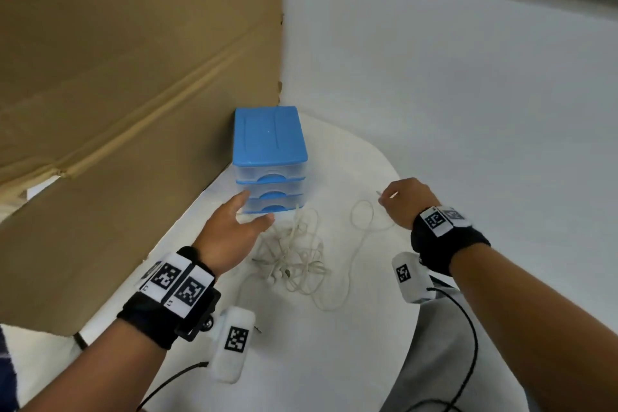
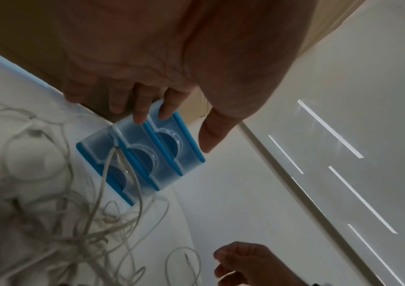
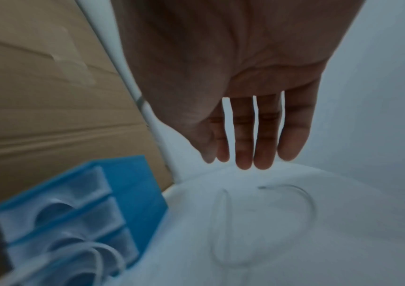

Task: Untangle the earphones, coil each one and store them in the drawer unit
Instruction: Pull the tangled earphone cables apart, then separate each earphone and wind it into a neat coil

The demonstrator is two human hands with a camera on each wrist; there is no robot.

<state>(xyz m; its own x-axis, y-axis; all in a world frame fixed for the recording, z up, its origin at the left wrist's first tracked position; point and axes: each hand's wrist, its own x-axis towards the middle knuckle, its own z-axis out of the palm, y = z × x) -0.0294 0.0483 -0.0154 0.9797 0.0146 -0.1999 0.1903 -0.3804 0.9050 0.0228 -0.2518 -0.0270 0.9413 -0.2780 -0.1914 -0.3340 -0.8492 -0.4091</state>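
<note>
A blue drawer unit (image 1: 270, 144) (image 2: 147, 164) (image 3: 132, 185) with three clear drawers, all pushed in, stands at the back of the white table. Before it lies a tangle of white earphones (image 1: 294, 254) (image 2: 61, 222); a strand runs up against the bottom drawer's front. One cable loop (image 1: 363, 217) (image 3: 265, 222) trails right and ends in a jack plug (image 1: 379, 193). My left hand (image 1: 249, 214) (image 2: 174, 133) hovers open at the lower drawers and holds nothing. My right hand (image 1: 389, 199) (image 3: 228, 160) hangs open over the loop by the plug, fingers straight.
A tall cardboard sheet (image 1: 117, 77) stands along the left, right behind the drawer unit. The round table's rim (image 1: 409, 318) curves close by my right wrist, with a white wall (image 1: 468, 94) beyond. Black leads (image 1: 468, 344) hang from both wrist cameras.
</note>
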